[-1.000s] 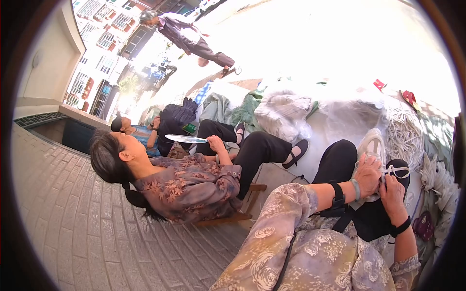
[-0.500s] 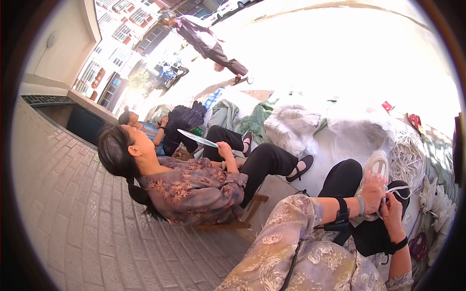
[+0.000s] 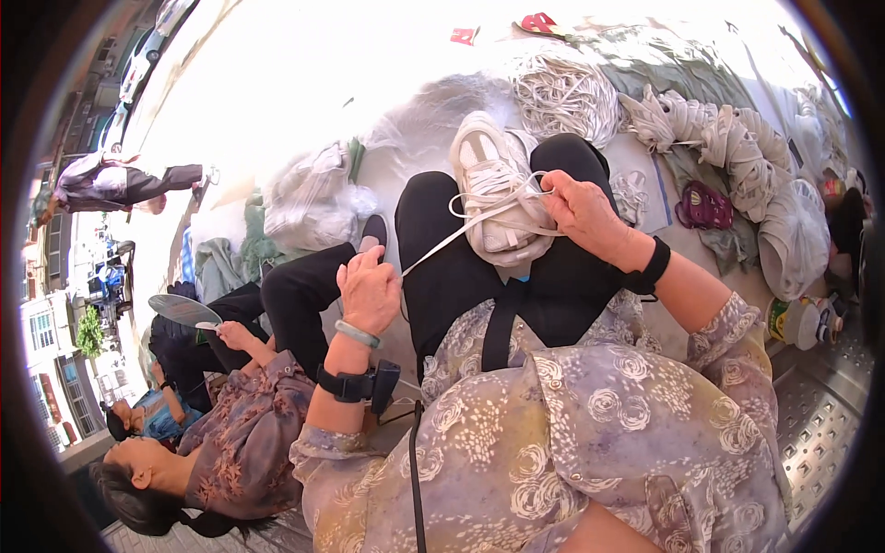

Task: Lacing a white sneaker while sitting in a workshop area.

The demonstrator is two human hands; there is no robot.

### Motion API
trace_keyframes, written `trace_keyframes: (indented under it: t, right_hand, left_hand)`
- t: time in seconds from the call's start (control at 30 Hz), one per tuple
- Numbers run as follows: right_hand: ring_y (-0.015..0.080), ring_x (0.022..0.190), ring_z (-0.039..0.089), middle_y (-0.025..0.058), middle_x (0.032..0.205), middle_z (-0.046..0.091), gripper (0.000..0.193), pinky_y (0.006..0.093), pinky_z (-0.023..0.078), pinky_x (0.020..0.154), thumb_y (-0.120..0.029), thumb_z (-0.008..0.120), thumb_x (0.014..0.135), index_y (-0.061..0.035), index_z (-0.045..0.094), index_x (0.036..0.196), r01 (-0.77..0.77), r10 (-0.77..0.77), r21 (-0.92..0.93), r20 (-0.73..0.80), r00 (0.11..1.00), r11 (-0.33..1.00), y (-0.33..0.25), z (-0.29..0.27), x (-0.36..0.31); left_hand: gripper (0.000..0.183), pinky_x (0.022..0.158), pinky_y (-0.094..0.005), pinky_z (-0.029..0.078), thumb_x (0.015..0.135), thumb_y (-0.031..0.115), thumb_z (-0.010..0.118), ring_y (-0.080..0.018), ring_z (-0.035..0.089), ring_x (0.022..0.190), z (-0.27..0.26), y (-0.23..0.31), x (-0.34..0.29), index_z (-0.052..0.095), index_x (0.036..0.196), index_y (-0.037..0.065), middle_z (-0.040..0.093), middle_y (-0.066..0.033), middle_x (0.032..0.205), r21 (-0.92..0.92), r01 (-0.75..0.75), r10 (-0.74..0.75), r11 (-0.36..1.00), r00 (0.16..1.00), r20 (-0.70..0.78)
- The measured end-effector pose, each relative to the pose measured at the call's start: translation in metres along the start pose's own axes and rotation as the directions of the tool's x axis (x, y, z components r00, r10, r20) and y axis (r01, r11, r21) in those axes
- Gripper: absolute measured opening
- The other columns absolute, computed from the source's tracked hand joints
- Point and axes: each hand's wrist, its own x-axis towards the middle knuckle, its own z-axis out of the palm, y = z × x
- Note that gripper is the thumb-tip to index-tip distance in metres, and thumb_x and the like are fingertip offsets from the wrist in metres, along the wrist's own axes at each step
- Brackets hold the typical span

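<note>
my white shoe [image 3: 499, 226] sits in my lap, between the thighs of my black trousers [image 3: 452, 293], and its loose lace [image 3: 450, 242] crosses over the front. my left hand [image 3: 371, 290] is at 8 o'clock from the shoe, back upward and fingers bent; the lace runs straight to its thumb side, and i grip it there, though the thumb itself is hidden. my right hand [image 3: 586, 217] is at 3 o'clock, just beside the shoe, thumb and forefinger pinched on a loop of the same lace. i wear a pale bracelet [image 3: 358, 334] on my left wrist and a black band [image 3: 657, 264] on my right.

past the shoe, at 1 o'clock, lies a heap of white cords [image 3: 567, 97]. a dark red sandal [image 3: 705, 205] lies at 3 o'clock, well apart from my right hand. at 9 o'clock is a bundle in clear plastic [image 3: 309, 200]. a co-worker in a leaf-patterned shirt [image 3: 241, 438] sits at 8 o'clock, holding a round fan [image 3: 184, 311].
</note>
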Motion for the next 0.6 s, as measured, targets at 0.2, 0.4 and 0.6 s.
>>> trace_keyframes:
  t: [0.2, 0.4, 0.6]
  right_hand:
    - [0.0283, 0.064, 0.058, 0.0123, 0.08, 0.06, 0.028, 0.0339, 0.048, 0.064, -0.01, 0.048, 0.085, 0.0001, 0.051, 0.111, -0.19, 0.187, -0.026, -0.099, 0.977, 0.981, 0.018, -0.013, 0.009]
    - [0.0304, 0.096, 0.055, 0.0129, 0.099, 0.058, 0.027, 0.0404, 0.042, 0.082, -0.01, 0.048, 0.077, -0.0063, 0.06, 0.101, 0.013, 0.016, -0.371, 0.075, 0.997, 0.928, 0.013, -0.009, 0.02]
    - [0.0319, 0.077, 0.057, 0.0121, 0.081, 0.06, 0.012, 0.0397, 0.044, 0.068, -0.01, 0.049, 0.075, -0.0054, 0.056, 0.084, -0.166, 0.173, -0.157, 0.033, 0.984, 0.973, 0.016, -0.012, 0.021]
  left_hand:
    - [0.031, 0.095, -0.0489, 0.03, 0.075, 0.025, 0.062, -0.0292, 0.045, 0.114, 0.006, 0.037, 0.042, 0.064, 0.098, 0.004, 0.053, -0.0126, 0.12, 0.027, -0.135, 0.137, 0.991, 0.951, -0.278]
    - [0.033, 0.09, -0.0398, 0.036, 0.076, 0.023, 0.059, -0.03, 0.051, 0.106, 0.026, 0.072, 0.072, 0.062, 0.101, 0.002, 0.057, -0.013, 0.114, -0.312, -0.246, 0.153, 0.917, 0.943, -0.296]
    - [0.018, 0.081, -0.0366, 0.04, 0.073, 0.017, 0.054, -0.0286, 0.056, 0.09, 0.028, 0.084, 0.087, 0.062, 0.083, 0.004, 0.063, -0.0084, 0.091, -0.524, 0.015, -0.027, 0.851, 1.0, -0.015]
